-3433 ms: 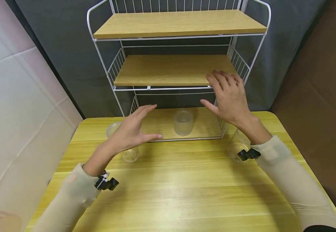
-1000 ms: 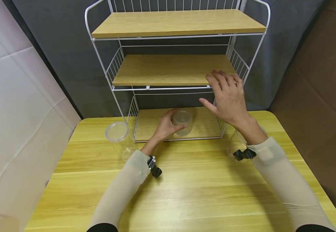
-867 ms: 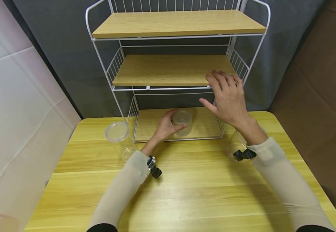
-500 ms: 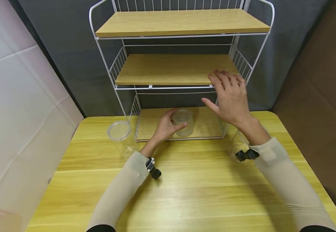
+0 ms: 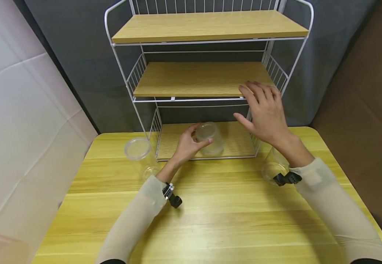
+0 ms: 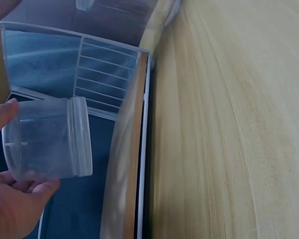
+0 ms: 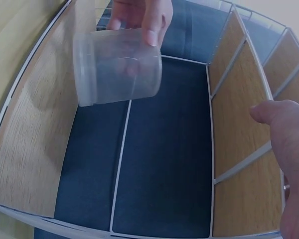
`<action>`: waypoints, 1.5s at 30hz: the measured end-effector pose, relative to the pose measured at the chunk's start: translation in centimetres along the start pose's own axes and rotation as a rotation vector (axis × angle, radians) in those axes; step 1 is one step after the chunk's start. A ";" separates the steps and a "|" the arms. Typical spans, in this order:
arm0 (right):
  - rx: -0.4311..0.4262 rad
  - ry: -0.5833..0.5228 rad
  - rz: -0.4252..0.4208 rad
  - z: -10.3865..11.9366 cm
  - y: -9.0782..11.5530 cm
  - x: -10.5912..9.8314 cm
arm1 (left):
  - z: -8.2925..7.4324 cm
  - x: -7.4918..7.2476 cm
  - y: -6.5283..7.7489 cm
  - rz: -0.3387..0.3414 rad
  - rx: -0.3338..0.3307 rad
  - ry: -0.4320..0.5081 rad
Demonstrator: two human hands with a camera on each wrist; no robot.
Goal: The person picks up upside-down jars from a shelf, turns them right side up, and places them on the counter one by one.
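My left hand [image 5: 187,146] reaches into the bottom level of the white wire rack and grips a clear plastic jar [image 6: 45,139] between thumb and fingers. In the right wrist view the jar [image 7: 119,64] hangs slightly tilted over the bottom wooden board [image 7: 37,129], its wide ribbed end facing the board. My right hand [image 5: 266,113] lies at the right front edge of the middle shelf [image 5: 197,79], fingers spread and gently bent over the board's edge, thumb out to the left. It holds no jar.
A tall clear container [image 5: 138,148] stands on the yellow wooden table [image 5: 210,220] left of the rack. Another clear container [image 5: 273,165] stands at the right, partly behind my right wrist. The top shelf [image 5: 207,25] lies above, with dark cloth behind the rack.
My left hand has come in from the left and taken hold of the jar on the bottom board; the jar has since risen and tilted slightly. My right hand stays at the middle shelf.
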State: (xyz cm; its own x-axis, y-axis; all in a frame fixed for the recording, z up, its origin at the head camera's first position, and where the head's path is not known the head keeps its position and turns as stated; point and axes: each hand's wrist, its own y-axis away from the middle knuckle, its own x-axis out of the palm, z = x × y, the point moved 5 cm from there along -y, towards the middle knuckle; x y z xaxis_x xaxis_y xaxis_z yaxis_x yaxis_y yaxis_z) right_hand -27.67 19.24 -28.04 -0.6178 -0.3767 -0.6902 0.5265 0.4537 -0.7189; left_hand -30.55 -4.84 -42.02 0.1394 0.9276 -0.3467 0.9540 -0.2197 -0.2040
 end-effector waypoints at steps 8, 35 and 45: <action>0.007 -0.057 0.004 0.3 0.7 -1.0 | -0.9 -0.6 0.9 -0.014 -0.065 0.170; 0.442 -0.865 0.185 5.7 8.0 3.7 | -4.9 0.2 4.6 -0.053 -0.009 0.563; 0.575 -1.275 0.081 6.6 8.3 4.6 | -6.0 1.2 5.9 -0.042 0.055 0.853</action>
State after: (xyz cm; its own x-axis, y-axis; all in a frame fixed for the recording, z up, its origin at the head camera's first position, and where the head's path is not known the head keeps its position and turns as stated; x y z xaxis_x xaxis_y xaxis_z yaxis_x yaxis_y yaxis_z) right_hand -22.31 15.99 -37.73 0.2110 -0.9717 -0.1062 0.8892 0.2359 -0.3920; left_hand -23.12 -3.19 -38.13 0.2775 0.8405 0.4653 0.9517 -0.1742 -0.2529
